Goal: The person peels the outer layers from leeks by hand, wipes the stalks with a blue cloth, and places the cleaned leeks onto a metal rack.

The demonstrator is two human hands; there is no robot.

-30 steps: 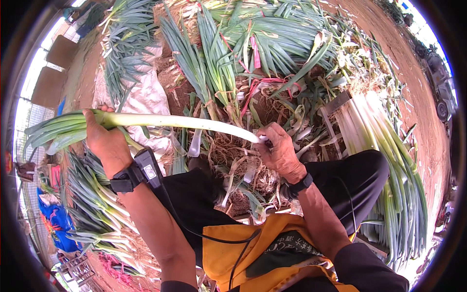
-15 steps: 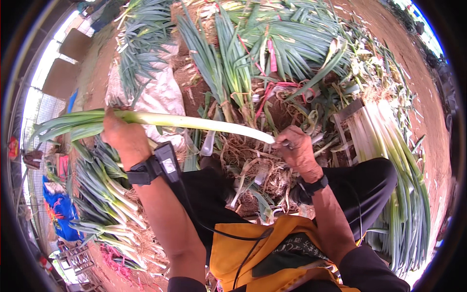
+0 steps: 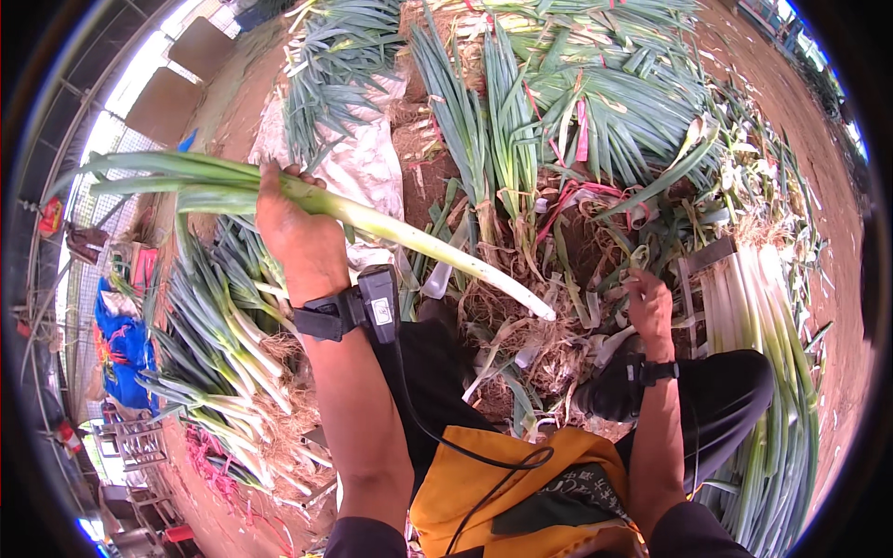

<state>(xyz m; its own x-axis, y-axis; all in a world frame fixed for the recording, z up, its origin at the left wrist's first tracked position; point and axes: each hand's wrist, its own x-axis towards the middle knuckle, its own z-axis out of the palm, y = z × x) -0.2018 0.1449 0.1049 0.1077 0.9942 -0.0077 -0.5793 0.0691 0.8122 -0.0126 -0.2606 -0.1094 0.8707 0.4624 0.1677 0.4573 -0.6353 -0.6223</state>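
My left hand (image 3: 305, 232) is closed around a long leek (image 3: 428, 244) where the white stalk turns to green leaves. The leek slants across in front of me, leaves to the left, its pale butt end pointing down to the right. Apart from it, my right hand (image 3: 649, 312) is raised over the trimmings with its fingers curled; whether anything small is in them I cannot make out. To my right, a row of cleaned leeks (image 3: 758, 325) lies with roots away from me. Untrimmed leeks (image 3: 228, 344) with dirty roots lie in a heap at my left.
Peeled skins and roots (image 3: 544, 349) litter the ground between my legs. Bundled leeks (image 3: 623, 102) with pink ties spread ahead, and more leeks (image 3: 335, 74) rest near a white sheet (image 3: 372, 172). A blue bag (image 3: 126, 353) and a metal rack (image 3: 135, 445) stand far left.
My right hand has come off the leek's white end and drawn to the right. The leek, still in my left hand, now slopes more steeply downward. The view has shifted left.
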